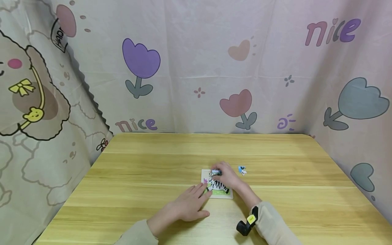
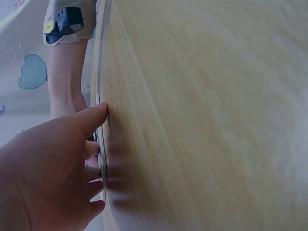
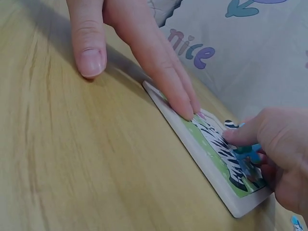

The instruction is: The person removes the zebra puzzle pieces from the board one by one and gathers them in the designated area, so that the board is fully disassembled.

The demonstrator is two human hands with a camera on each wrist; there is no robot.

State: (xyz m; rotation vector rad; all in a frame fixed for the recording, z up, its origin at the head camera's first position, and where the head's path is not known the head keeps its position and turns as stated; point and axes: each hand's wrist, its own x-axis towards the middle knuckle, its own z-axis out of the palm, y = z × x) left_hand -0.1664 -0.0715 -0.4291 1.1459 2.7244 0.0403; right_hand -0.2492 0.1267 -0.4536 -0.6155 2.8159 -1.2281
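A small zebra jigsaw puzzle in a pale frame [image 1: 225, 196] lies flat on the wooden table. My left hand [image 1: 190, 203] rests at its left side, fingers stretched out; in the right wrist view the fingertips [image 3: 182, 107] press on the picture. At the upper part of the board, my right hand [image 1: 229, 177] pinches a blue puzzle piece [image 3: 250, 153] between thumb and fingers. That piece is partly hidden by the fingers and overlaps the board's top area. Another loose puzzle piece [image 1: 242, 170], blue and white, lies on the table right of the board.
The wooden table [image 1: 147, 163] reaches back to a printed curtain [image 1: 190, 61], with more curtain at both sides. A black wrist camera [image 1: 245, 227] with a yellow label is strapped on the right sleeve [image 1: 275, 221].
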